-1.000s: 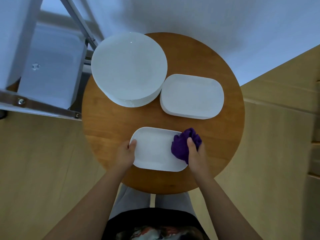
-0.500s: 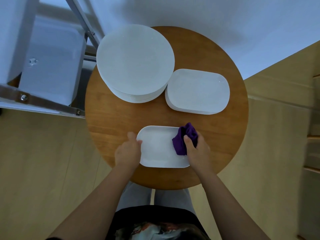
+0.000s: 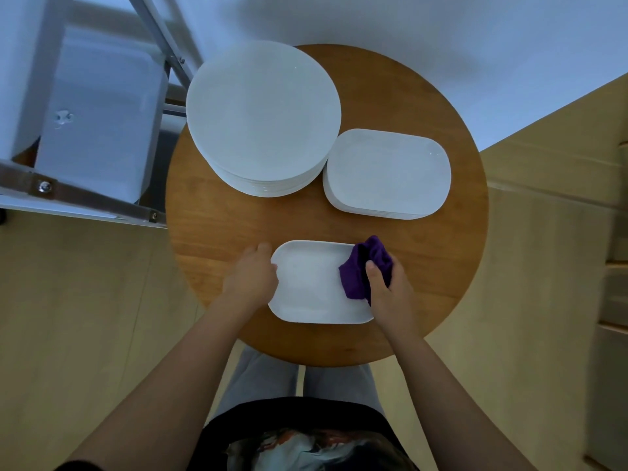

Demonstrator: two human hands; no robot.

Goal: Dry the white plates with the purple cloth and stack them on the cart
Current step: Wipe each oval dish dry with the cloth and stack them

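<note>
A white rectangular plate [image 3: 311, 287] lies flat at the near side of the round wooden table [image 3: 452, 266]. My left hand [image 3: 251, 277] grips its left edge, thumb on the rim. At the plate's right end, my right hand [image 3: 390, 290] holds the bunched purple cloth [image 3: 360, 270] against it. Behind stand a stack of round white plates [image 3: 263, 113] and a lower stack of rectangular white plates [image 3: 387, 171]. The metal cart [image 3: 85, 198] is at the left, with a white plate [image 3: 102, 113] on its shelf.
The cart's frame bars [image 3: 159, 39] pass close to the table's left rim. Light wooden floor [image 3: 85, 317] surrounds the table, and a white wall [image 3: 441, 35] rises behind it. Wooden furniture edges [image 3: 615, 266] show at the far right.
My left hand has slid a little further over the plate's left edge. The cloth stays at the plate's right end. The camera view shifted slightly.
</note>
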